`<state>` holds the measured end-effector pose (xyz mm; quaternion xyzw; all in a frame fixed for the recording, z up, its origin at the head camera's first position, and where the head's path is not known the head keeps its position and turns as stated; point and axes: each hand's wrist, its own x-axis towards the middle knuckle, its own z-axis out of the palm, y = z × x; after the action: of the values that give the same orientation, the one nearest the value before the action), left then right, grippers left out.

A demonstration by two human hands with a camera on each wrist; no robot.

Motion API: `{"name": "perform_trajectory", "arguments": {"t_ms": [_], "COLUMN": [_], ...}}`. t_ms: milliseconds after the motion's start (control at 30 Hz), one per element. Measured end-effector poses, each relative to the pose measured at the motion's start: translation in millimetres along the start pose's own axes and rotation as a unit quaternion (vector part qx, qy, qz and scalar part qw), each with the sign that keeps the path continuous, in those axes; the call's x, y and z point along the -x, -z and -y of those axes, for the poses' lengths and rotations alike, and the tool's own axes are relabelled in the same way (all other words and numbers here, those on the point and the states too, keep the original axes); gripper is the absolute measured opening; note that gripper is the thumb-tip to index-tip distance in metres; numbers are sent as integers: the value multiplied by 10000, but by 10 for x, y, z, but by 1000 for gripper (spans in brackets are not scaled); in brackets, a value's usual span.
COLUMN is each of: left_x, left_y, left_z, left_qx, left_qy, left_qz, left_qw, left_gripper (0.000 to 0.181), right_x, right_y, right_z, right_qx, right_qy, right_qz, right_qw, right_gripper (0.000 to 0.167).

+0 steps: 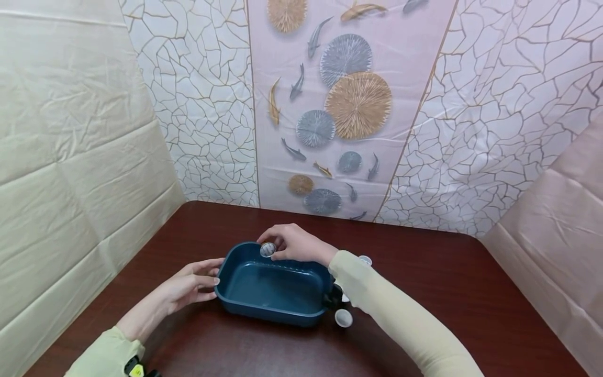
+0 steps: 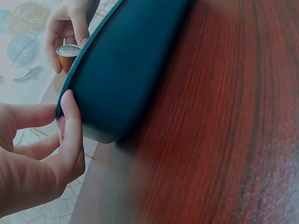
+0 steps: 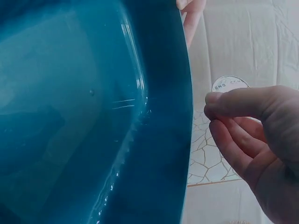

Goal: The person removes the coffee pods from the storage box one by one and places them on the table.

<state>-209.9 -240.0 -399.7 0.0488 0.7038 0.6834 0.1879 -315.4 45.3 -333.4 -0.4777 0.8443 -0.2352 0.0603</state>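
Note:
A deep blue rectangular pan (image 1: pixel 275 285) sits on the table. My left hand (image 1: pixel 193 285) holds its left rim, thumb on one side and fingers on the other, as the left wrist view shows at the pan's wall (image 2: pixel 126 60). Above the pan's far left edge, my right hand (image 1: pixel 297 243) pinches a small coffee pod (image 1: pixel 267 250). In the left wrist view the pod (image 2: pixel 68 53) has a printed silver lid and an orange-brown body. Fingers partly cover the pod's printed lid (image 3: pixel 229 83) in the right wrist view.
A black handle (image 1: pixel 333 297) juts from the pan's right side. Near it lies a small white cup (image 1: pixel 344 318); another white piece (image 1: pixel 365 259) shows beyond my right sleeve, which hides part of that area. Fabric walls surround the dark red wooden table (image 1: pixel 452 293).

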Motion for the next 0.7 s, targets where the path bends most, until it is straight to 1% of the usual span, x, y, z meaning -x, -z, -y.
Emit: {"name": "perform_trajectory", "arguments": {"t_ms": [133, 333, 433, 533, 700], "left_x": [0, -8, -9, -5, 11], "left_y": [-9, -8, -3, -4, -15], "left_z": [0, 6, 6, 1, -12], "left_qx": [5, 1, 15, 21, 15], "left_qy": [17, 31, 19, 21, 94], "left_qz": [-28, -31, 1, 12, -34], "left_qw": [10000, 10000, 10000, 10000, 9999], "left_gripper": [69, 69, 69, 68, 69], "right_x": [70, 222, 301, 368, 466], "right_y": [17, 48, 54, 51, 26], "right_z": [-20, -44, -45, -43, -47], "right_qx": [-42, -265, -395, -451, -329], "right_qy": [34, 126, 7, -187, -362], "right_qz": [-114, -313, -347, -384, -449], "right_qw": [9999, 9991, 9986, 9981, 9978], "right_gripper": [41, 35, 32, 33, 36]}}
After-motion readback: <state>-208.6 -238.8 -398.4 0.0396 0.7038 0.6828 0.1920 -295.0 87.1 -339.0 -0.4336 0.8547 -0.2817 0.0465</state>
